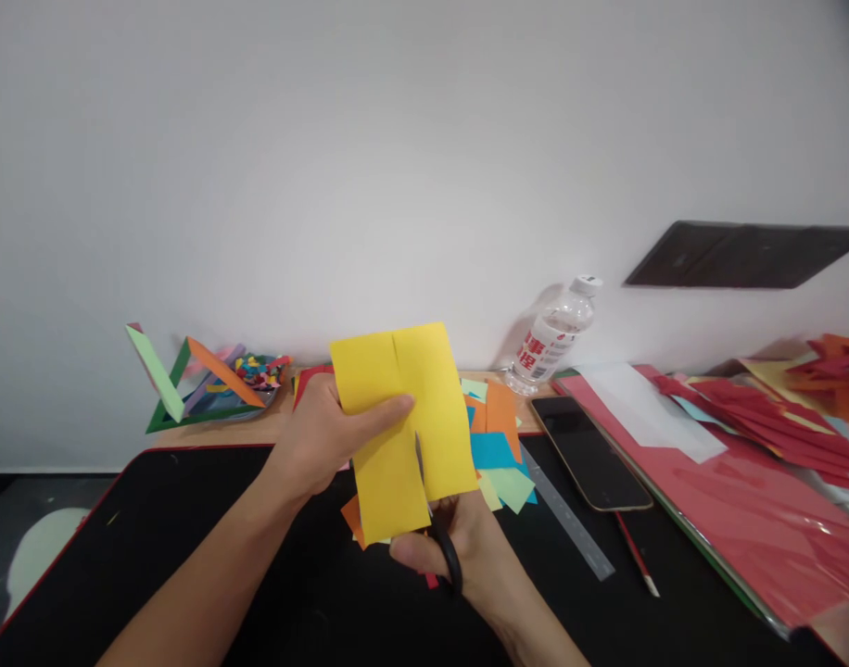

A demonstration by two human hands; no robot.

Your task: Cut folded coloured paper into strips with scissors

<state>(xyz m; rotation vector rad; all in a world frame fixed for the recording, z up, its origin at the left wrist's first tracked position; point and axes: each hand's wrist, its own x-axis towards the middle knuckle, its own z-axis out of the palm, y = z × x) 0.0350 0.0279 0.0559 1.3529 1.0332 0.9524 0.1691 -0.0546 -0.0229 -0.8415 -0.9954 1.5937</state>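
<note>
My left hand (327, 434) pinches a yellow sheet of paper (405, 419) and holds it upright above the black mat (160, 547), thumb across its front. The sheet has a slit running up from its lower edge. Below it my right hand (459, 547) is closed on a pair of black-handled scissors (447, 548), whose blades are mostly hidden behind the paper at the slit.
Coloured paper scraps (498, 445) lie behind the sheet. A grey ruler (570, 523), a phone (589, 452), a red pencil (637, 554) and a plastic water bottle (553, 335) are to the right. Red paper sheets (744, 491) cover the right side. A paper-strip shape (195, 380) stands at left.
</note>
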